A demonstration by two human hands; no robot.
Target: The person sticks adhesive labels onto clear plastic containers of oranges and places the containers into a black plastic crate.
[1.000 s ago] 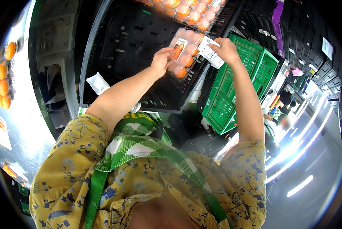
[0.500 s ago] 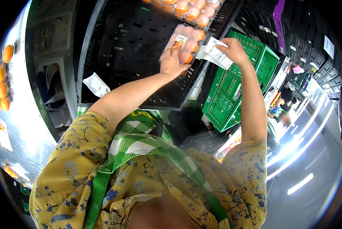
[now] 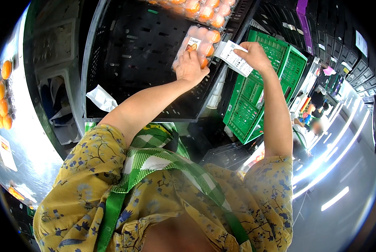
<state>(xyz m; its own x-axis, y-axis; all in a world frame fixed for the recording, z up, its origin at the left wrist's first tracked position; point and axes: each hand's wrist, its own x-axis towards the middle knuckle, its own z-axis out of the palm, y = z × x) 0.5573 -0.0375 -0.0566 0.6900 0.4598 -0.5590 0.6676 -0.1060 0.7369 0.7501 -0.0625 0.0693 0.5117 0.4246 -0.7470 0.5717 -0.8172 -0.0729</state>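
My left hand (image 3: pixel 190 69) is at the near end of a clear plastic pack of round orange fruit (image 3: pixel 203 33), its fingers bent over the lid by a small picture label (image 3: pixel 192 43). The exact kind of fruit is hard to tell. This pack lies in a black perforated crate (image 3: pixel 150 77). To its right, my right hand (image 3: pixel 257 56) pinches a white printed label strip (image 3: pixel 235 59) between thumb and fingers. The strip's left end reaches close to the pack's right side, over the crate's edge; whether they touch, I cannot tell.
More fruit packs (image 3: pixel 209 10) fill the crate's far end. A crumpled white paper (image 3: pixel 102 98) lies at its near left corner. Green crates (image 3: pixel 246 105) stand to the right, beside stacked black crates (image 3: pixel 339 38). Orange fruit (image 3: pixel 2 98) rests on a shiny table at left. Another person (image 3: pixel 316 126) is farther right.
The black crate and the pack appear slightly farther left in the picture. The label strip has shifted a little left with them. Both hands keep nearly the same pose.
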